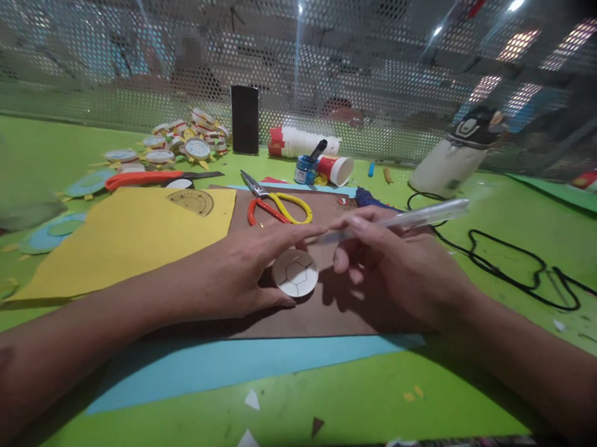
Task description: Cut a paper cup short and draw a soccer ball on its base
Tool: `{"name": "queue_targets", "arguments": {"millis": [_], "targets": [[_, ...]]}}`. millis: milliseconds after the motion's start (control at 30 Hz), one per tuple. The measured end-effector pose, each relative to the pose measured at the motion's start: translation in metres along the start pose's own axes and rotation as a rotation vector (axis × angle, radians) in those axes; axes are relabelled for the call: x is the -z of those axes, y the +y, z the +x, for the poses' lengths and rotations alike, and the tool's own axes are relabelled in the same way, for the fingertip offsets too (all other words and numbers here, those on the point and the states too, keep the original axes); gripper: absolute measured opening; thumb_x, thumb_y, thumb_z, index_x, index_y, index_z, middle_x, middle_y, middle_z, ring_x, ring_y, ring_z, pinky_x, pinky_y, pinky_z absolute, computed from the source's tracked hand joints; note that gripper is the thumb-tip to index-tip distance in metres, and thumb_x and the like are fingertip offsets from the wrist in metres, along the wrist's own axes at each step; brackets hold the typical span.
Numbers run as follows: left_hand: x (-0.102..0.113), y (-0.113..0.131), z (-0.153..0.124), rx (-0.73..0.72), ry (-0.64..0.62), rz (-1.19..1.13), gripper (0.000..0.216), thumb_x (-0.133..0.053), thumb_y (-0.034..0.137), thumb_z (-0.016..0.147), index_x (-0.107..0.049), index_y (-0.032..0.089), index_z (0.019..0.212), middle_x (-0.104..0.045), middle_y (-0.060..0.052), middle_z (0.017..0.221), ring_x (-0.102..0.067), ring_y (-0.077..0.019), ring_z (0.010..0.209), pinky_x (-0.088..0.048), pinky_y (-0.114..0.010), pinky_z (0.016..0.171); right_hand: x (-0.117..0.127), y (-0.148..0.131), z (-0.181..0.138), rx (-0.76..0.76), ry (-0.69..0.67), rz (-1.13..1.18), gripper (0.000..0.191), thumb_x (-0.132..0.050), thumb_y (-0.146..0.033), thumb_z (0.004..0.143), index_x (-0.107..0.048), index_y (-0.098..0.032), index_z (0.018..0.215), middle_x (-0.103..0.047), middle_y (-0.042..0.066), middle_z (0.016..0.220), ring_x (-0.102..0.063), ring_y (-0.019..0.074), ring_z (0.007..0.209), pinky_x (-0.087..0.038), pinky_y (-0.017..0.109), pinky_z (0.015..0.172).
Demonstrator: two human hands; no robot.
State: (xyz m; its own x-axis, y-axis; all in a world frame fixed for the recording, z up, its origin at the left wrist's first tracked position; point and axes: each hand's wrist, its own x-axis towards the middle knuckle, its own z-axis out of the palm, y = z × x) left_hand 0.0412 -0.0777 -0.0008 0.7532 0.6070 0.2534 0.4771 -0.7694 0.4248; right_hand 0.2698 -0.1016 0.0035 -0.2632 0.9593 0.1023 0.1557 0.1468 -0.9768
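Note:
My left hand (241,270) lies on a brown paper sheet (333,315), thumb and fingers around a small white paper disc (296,273) marked with a hexagon pattern, pinning it down. My right hand (395,265) is closed on a clear pen (418,217), whose tip points left toward my left fingertips just above the disc. The brown sheet rests on a blue sheet (226,367).
A yellow sheet (129,239) lies to the left; red-and-yellow scissors (275,205), an orange cutter (146,179), a paint pot (306,170), paper cups (335,168), paper medallions (189,146) and a black box (246,119) stand behind. A black cable (505,266) and a white bottle (455,158) lie right. A mesh wall backs the green table (338,401).

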Motion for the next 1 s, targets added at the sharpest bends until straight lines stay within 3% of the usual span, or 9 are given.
{"name": "queue_targets", "arguments": {"millis": [167,333,467,600,767,867,1000], "targets": [[-0.002,0.0,0.0,0.064,-0.011,-0.128,0.082,-0.065,0.028,0.081,-0.021,0.034,0.15,-0.062,-0.004,0.126,-0.064,-0.0215,0.101,-0.051,-0.031,0.081,0.002,-0.001,0.004,0.077,0.124,0.034,0.03,-0.059,-0.048,0.089,-0.066,-0.023,0.103,-0.069,0.003,0.083,-0.065,0.0167,0.075,-0.054,0.032,0.069],[-0.002,-0.001,-0.001,0.063,-0.02,-0.221,0.082,-0.066,0.022,0.079,-0.024,0.031,0.149,-0.061,-0.006,0.13,-0.061,-0.0228,0.113,-0.051,-0.033,0.089,-0.002,0.004,0.003,0.043,0.167,-0.121,0.026,-0.061,-0.047,0.087,-0.068,-0.028,0.105,-0.072,0.006,0.092,-0.066,0.0239,0.09,-0.053,0.038,0.077],[0.001,-0.001,-0.001,0.008,-0.071,-0.279,0.075,-0.063,0.017,0.08,-0.03,0.028,0.146,-0.056,-0.008,0.137,-0.056,-0.0231,0.121,-0.048,-0.036,0.097,-0.006,0.004,0.0,0.022,0.055,-0.137,0.021,-0.061,-0.041,0.088,-0.068,-0.027,0.102,-0.072,0.004,0.088,-0.066,0.0221,0.087,-0.052,0.036,0.078],[0.001,0.002,-0.001,0.023,-0.082,-0.315,0.063,-0.062,0.021,0.082,-0.036,0.026,0.139,-0.061,-0.008,0.126,-0.063,-0.0206,0.107,-0.053,-0.032,0.087,-0.003,0.002,-0.001,0.041,-0.053,-0.132,0.019,-0.063,-0.036,0.088,-0.067,-0.025,0.103,-0.071,0.002,0.086,-0.065,0.0173,0.08,-0.05,0.03,0.072],[0.001,0.008,-0.001,0.061,-0.032,-0.34,0.046,-0.063,0.028,0.084,-0.043,0.025,0.125,-0.061,-0.008,0.122,-0.065,-0.0224,0.103,-0.056,-0.035,0.084,0.0,-0.002,-0.004,0.051,-0.072,-0.188,0.02,-0.064,-0.033,0.088,-0.068,-0.025,0.106,-0.07,0.001,0.086,-0.064,0.0164,0.076,-0.049,0.028,0.068],[0.0,0.01,-0.001,0.033,-0.013,-0.378,0.047,-0.063,0.029,0.085,-0.042,0.026,0.126,-0.058,-0.009,0.127,-0.064,-0.0233,0.109,-0.056,-0.037,0.086,-0.001,-0.004,-0.005,0.009,-0.077,-0.175,0.02,-0.065,-0.033,0.087,-0.068,-0.024,0.104,-0.068,0.001,0.079,-0.062,0.0154,0.069,-0.048,0.028,0.063],[-0.001,0.011,-0.001,0.017,0.021,-0.398,0.048,-0.065,0.029,0.085,-0.042,0.027,0.127,-0.058,-0.007,0.126,-0.062,-0.0216,0.111,-0.055,-0.035,0.091,-0.002,-0.006,-0.004,-0.004,-0.06,-0.181,0.022,-0.069,-0.036,0.082,-0.069,-0.026,0.102,-0.07,0.001,0.084,-0.063,0.0177,0.075,-0.048,0.029,0.064]]}}
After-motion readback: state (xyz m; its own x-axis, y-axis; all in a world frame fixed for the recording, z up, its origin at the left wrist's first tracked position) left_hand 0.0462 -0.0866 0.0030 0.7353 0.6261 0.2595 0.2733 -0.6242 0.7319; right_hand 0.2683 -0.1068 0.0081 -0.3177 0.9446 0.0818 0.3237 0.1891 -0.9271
